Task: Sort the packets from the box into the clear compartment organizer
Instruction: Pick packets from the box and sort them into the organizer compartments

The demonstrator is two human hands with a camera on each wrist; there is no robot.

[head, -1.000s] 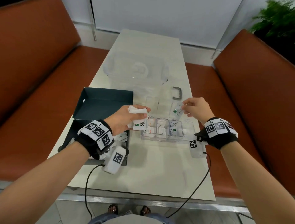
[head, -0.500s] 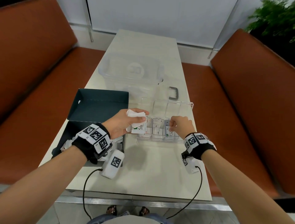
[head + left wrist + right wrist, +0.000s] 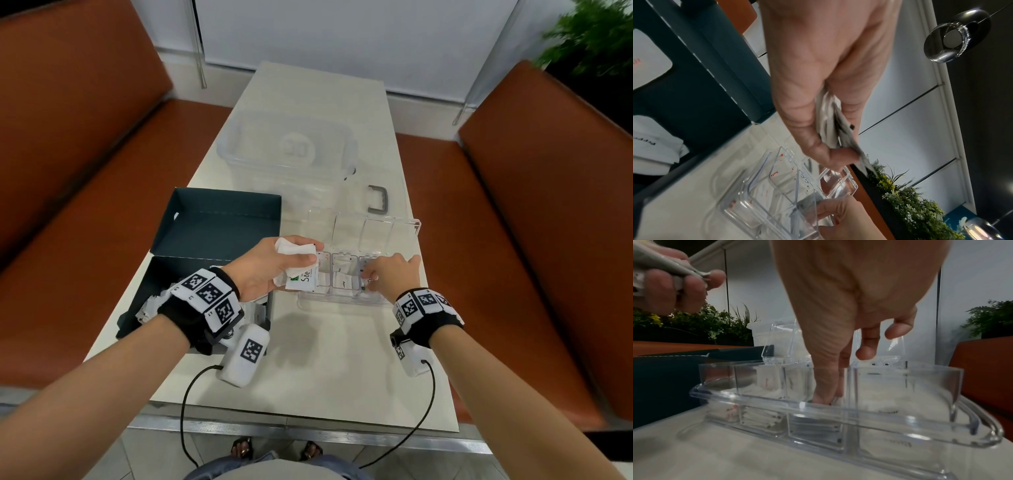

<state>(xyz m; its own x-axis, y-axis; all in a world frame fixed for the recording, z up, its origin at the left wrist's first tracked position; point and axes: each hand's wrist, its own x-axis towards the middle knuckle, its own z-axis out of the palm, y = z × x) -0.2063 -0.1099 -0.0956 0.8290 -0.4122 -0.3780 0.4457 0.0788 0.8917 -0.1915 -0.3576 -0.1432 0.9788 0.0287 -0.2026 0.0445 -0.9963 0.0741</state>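
My left hand (image 3: 313, 257) grips a bundle of white packets (image 3: 297, 249) just left of the clear compartment organizer (image 3: 342, 294); the bundle shows edge-on in the left wrist view (image 3: 830, 126). The organizer's lids (image 3: 373, 231) stand open at the back. My right hand (image 3: 371, 275) reaches into the third compartment from the left. Its thumb and forefinger (image 3: 826, 386) go down to the compartment floor and pinch a small packet there. The left compartments hold packets (image 3: 760, 417). The dark teal box (image 3: 219, 233) lies open at the left with more packets (image 3: 651, 146) inside.
A big clear plastic tub (image 3: 287, 150) stands behind the organizer, with a grey handle (image 3: 378, 200) lying on the table beside it. Orange-brown benches (image 3: 85, 171) flank the table on both sides. Two black cables (image 3: 185, 411) hang over the near table edge.
My right hand has come down from above the organizer, carrying a green-printed packet, into the third compartment. My left hand has stayed beside the organizer with its bundle.
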